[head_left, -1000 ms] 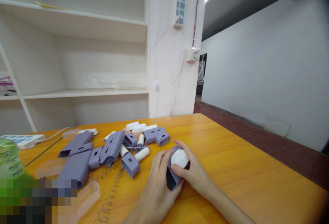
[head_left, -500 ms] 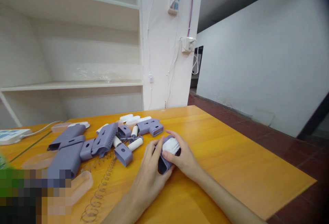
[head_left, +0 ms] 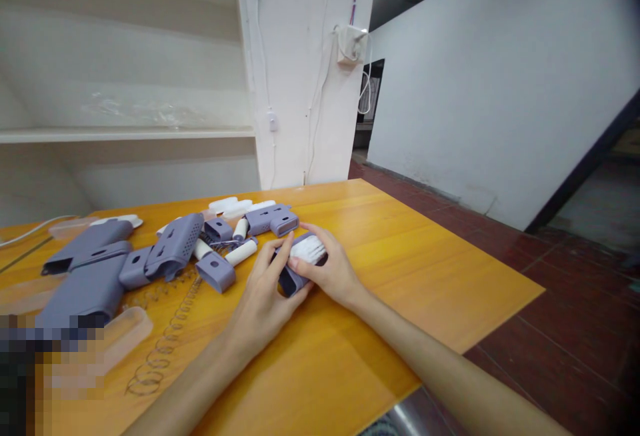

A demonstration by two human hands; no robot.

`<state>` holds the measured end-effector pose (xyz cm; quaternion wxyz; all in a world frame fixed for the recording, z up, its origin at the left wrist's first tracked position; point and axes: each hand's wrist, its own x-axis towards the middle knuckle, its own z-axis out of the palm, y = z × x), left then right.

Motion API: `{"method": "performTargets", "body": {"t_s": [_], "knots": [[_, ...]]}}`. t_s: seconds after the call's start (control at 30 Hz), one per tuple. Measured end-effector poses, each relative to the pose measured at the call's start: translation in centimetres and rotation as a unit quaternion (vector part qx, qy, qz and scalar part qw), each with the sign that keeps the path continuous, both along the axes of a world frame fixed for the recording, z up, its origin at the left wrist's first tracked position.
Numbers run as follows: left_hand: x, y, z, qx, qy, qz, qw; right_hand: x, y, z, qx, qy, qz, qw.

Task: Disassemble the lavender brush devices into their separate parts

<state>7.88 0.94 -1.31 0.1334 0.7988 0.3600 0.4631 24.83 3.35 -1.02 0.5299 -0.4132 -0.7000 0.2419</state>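
My left hand is wrapped round a purple-grey plastic housing, whose open hollow end faces me. A white ribbed piece lies at the top of the housing; how deep it sits I cannot tell. My right hand curls over the far side, its thumb pressed on the white piece, its fingertips partly hidden. Left of my hands stands a short purple-grey sleeve with a hole, near a white cylinder. A longer slotted housing lies just beyond.
More purple-grey housings are heaped at the left, with white oval caps behind. A loose coil spring and a clear oval plastic piece lie nearer me. The table's right edge drops to a red tiled floor.
The camera view has shifted right and down, so everything appears farther left and higher. Both hands keep the same grip on the housing and white piece.
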Motion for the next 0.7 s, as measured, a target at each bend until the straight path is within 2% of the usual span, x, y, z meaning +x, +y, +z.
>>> {"method": "performTargets", "body": {"t_s": [0.23, 0.3, 0.37, 0.47, 0.57, 0.63, 0.7], "knots": [[0.2, 0.2, 0.0, -0.019, -0.022, -0.004, 1.0, 0.0, -0.3, -0.1, 0.004, -0.004, -0.03, 1.0], [0.2, 0.3, 0.2, -0.054, -0.064, -0.005, 0.996, 0.1, -0.5, 0.2, 0.005, 0.011, -0.027, 1.0], [0.2, 0.2, 0.6, -0.105, -0.148, -0.002, 0.983, 0.3, -0.8, 0.6, 0.013, 0.031, -0.017, 0.999], [0.5, -0.2, 1.6, -0.205, -0.308, 0.01, 0.929, 0.5, -0.8, 0.9, 0.011, 0.086, -0.012, 0.996], [1.2, -0.7, 2.2, -0.327, -0.448, -0.001, 0.832, 0.2, -0.3, 0.6, -0.062, 0.169, 0.042, 0.983], [1.7, -1.1, 2.3, -0.389, -0.499, -0.022, 0.774, -0.2, 0.2, 0.3, -0.123, 0.213, 0.076, 0.966], [2.1, -1.4, 2.0, -0.428, -0.5, -0.036, 0.752, -0.3, 0.8, 0.0, -0.174, 0.26, 0.066, 0.948]]}}
